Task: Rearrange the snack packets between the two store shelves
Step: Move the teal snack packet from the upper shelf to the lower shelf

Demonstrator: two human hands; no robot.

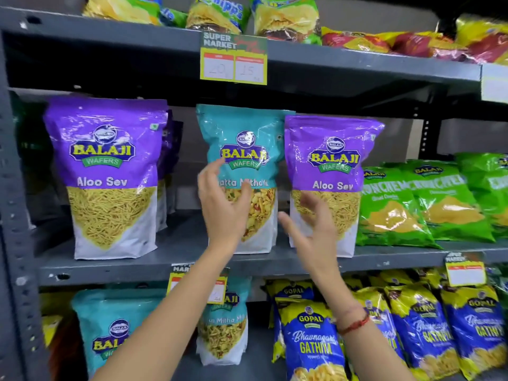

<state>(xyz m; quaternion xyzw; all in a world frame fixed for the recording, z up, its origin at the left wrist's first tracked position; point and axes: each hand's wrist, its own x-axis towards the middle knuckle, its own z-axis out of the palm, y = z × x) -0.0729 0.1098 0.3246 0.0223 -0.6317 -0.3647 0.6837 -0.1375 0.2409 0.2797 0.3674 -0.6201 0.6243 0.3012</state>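
On the middle shelf a teal Khatta Mitha packet stands upright between two purple Aloo Sev packets. My left hand is in front of the teal packet's lower half, fingers spread, touching or just off its face. My right hand hovers open before the lower left of the right purple packet, holding nothing. On the lower shelf stand two more teal packets, partly hidden by my left forearm.
Green Crunchem bags lean at the right of the middle shelf. Blue and yellow Gopal Gathiya bags fill the lower right. Chip bags lie on the top shelf. Price tags hang from shelf edges. A grey upright post bounds the left.
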